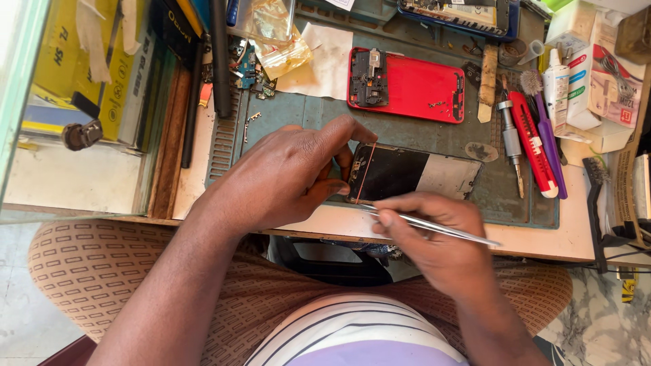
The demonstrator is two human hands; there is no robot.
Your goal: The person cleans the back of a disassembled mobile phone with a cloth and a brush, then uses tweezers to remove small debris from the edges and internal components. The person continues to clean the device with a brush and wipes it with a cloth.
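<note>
At a cluttered repair bench, a clear bag (pixel 271 24) holding gold-tinted film lies at the back. The left hand (pixel 285 177) pinches the near end of a dark phone panel (pixel 413 175) on the green mat (pixel 434 132). The right hand (pixel 434 234) grips metal tweezers (pixel 434 227) against its edge. Behind, a red phone shell (pixel 407 85) holds a circuit board (pixel 368 78).

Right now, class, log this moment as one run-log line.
left hand: steadies opened phone | right hand: holds tweezers at phone's edge | red back cover: behind, on mat
</note>
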